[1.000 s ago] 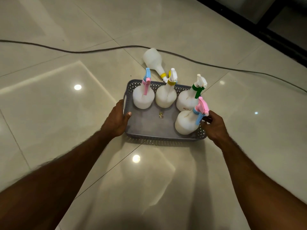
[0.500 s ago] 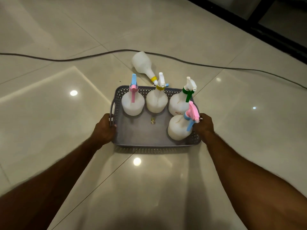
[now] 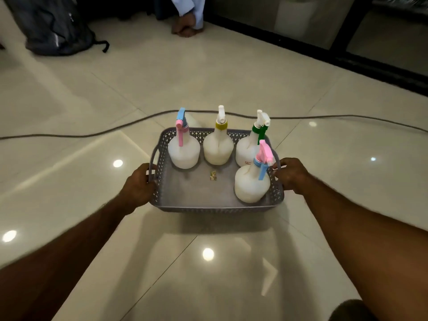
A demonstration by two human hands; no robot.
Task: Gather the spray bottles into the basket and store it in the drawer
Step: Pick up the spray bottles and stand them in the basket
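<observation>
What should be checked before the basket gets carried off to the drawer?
1. Left hand gripping the basket handle: ok.
2. Right hand gripping the opposite side: ok.
3. Four spray bottles upright inside: ok.
4. No bottle left on the floor: cannot tell; the basket hides the patch behind it.
5. Path ahead clear: not ok; a cable crosses the floor.
6. Drawer open and ready: cannot tell; not in view.
</observation>
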